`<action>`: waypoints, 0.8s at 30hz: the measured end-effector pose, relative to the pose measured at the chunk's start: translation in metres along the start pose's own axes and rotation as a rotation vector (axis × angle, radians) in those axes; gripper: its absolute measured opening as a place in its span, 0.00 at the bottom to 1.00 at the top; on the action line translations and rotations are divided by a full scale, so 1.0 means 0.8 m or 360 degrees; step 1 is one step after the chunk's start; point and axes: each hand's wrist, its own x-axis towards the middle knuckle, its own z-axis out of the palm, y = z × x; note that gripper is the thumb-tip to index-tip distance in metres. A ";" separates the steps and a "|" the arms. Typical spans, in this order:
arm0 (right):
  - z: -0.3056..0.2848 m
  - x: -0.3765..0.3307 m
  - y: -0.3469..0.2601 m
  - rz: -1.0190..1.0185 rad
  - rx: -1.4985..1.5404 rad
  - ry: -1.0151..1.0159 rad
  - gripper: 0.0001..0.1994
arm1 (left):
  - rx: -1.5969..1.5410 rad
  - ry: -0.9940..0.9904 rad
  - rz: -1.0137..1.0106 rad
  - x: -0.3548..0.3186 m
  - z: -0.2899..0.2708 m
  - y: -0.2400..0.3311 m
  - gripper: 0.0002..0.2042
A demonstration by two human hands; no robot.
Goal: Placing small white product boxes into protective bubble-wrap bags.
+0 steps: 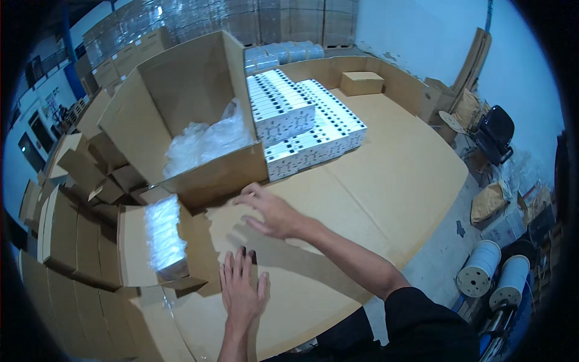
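My left hand (241, 289) lies flat and palm down on the cardboard-covered table (386, 181), fingers spread, just right of a small open carton (136, 244) that holds a plastic-wrapped white block (163, 232). My right hand (271, 212) hovers open over the table, fingers reaching toward the front wall of a large open cardboard box (199, 114). Crumpled clear plastic (202, 142) lies inside that box. Neither hand holds anything.
Stacked rows of small white printed boxes (304, 123) sit right of the large box. A small closed carton (362, 82) stands at the table's far edge. Flattened cartons (72, 235) pile up at left. White spools (494, 274) and a black chair (496, 130) stand on the floor at right.
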 end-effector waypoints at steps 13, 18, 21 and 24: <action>-0.188 0.040 0.136 0.0360 -0.0911 0.0854 0.26 | -0.0151 0.0102 0.0153 0.107 0.015 -0.025 0.23; -0.197 0.052 0.158 0.0439 -0.1086 0.0747 0.25 | -0.0161 0.0089 0.0126 0.110 0.015 -0.023 0.23; -0.201 0.049 0.160 0.0444 -0.1080 0.0760 0.25 | -0.0147 0.0086 0.0146 0.112 0.013 -0.022 0.23; -0.201 0.047 0.155 0.0558 -0.0906 0.0737 0.24 | -0.0156 0.0082 0.0145 0.112 0.011 -0.021 0.23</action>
